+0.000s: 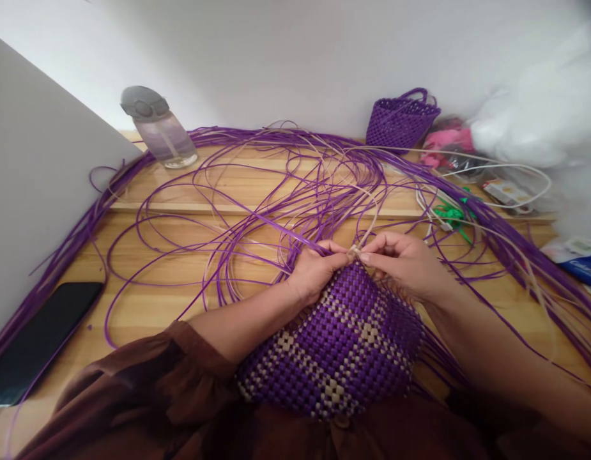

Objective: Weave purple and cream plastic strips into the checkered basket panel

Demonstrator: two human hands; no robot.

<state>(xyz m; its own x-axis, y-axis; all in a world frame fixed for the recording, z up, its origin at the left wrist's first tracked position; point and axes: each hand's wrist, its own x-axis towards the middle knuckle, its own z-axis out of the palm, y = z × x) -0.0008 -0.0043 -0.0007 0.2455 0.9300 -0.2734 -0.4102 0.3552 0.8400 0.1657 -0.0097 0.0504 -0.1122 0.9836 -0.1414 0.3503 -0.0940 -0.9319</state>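
Observation:
A purple and beige woven piece rests against my body, its top corner pointing away from me. My left hand is closed, pinching that corner between thumb and fingers. Opposite it, my right hand is closed too, thumb and forefinger pinched on a beige strand where it leaves the corner. The two sets of fingertips almost meet. Long loose purple strands spread from the weaving across the wooden table beyond. Some fingers of both hands are hidden behind the piece.
A clear bottle with a grey lid stands at the back left, and a dark phone lies at the left. Against the wall is a small purple woven basket. Pink material, green strands and white plastic bags sit at right.

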